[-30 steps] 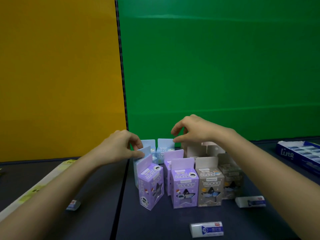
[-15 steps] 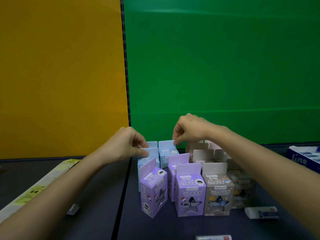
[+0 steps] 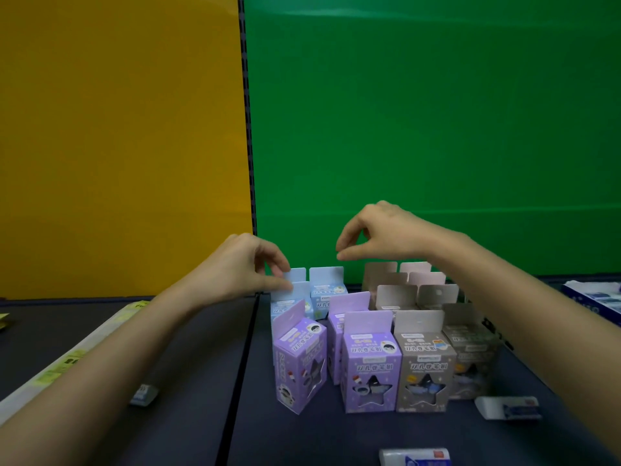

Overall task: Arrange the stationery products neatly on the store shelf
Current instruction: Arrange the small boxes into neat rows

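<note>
Now, take the purple star-window box (image 3: 371,364) at the front of the cluster as your mark. Your left hand (image 3: 242,267) sits behind it and to its left, thumb and forefinger pinching the upright hang tab of a pale blue box (image 3: 290,299); your fingers cover the tab's left corner. Your right hand (image 3: 386,235) hovers above and behind the mark, over a second pale blue box (image 3: 327,287). Its fingers are curled, the thumb and forefinger tips nearly meet with nothing between them, and it touches no box.

Just left of the mark a tilted purple box (image 3: 299,361) leans out of line. A grey box (image 3: 425,368) stands touching the mark's right side, and beyond that a further grey box (image 3: 470,354) is partly hidden by your right forearm. Behind the mark, rows of beige and pink tabs (image 3: 415,274) show only their tops; how many boxes they belong to is hard to tell.

To the mark's right lies a white eraser (image 3: 507,406) on the dark shelf (image 3: 188,415). In front of the mark another eraser (image 3: 415,457) is cut off by the bottom edge. Well to the left, a small eraser (image 3: 144,393) peeks from under your left forearm, its print unreadable. Far right, a blue tray (image 3: 591,299) is cropped by the frame.
</note>
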{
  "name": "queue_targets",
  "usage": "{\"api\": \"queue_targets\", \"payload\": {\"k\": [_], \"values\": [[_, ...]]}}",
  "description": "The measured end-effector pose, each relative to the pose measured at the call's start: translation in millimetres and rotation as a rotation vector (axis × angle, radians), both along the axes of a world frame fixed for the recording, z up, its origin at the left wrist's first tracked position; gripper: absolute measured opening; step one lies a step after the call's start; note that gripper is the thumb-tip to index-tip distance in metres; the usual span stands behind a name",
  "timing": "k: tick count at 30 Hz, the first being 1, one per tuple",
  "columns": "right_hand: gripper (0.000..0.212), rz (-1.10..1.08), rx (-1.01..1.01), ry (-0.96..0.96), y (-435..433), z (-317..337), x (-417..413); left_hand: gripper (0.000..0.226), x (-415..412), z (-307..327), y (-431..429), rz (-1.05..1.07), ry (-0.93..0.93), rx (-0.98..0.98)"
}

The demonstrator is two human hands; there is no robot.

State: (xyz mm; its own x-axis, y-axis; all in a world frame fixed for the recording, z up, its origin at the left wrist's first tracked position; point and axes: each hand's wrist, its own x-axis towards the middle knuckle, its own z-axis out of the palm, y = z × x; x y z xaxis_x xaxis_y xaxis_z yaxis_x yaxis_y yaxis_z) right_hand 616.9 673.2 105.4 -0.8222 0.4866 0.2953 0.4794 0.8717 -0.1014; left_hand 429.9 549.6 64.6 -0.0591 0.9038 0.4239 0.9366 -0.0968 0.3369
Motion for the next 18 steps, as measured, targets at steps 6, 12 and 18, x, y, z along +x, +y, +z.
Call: {"api": "queue_targets", "payload": {"k": [6, 12, 18], "values": [[0.018, 0.181, -0.064, -0.126, -21.3, -1.3, 17.1, 0.052, 21.1, 9.2, -40.8, -0.089, -0.069, -0.043], [0.014, 0.151, -0.029, -0.214, -23.4, -13.5, 10.7, 0.018, 24.1, -5.1, -46.0, -0.073, -0.033, -0.199], [0.014, 0.163, -0.049, -0.195, -30.6, -14.5, 12.0, 0.015, 18.7, -6.5, -45.0, -0.064, 0.007, -0.175]]}}
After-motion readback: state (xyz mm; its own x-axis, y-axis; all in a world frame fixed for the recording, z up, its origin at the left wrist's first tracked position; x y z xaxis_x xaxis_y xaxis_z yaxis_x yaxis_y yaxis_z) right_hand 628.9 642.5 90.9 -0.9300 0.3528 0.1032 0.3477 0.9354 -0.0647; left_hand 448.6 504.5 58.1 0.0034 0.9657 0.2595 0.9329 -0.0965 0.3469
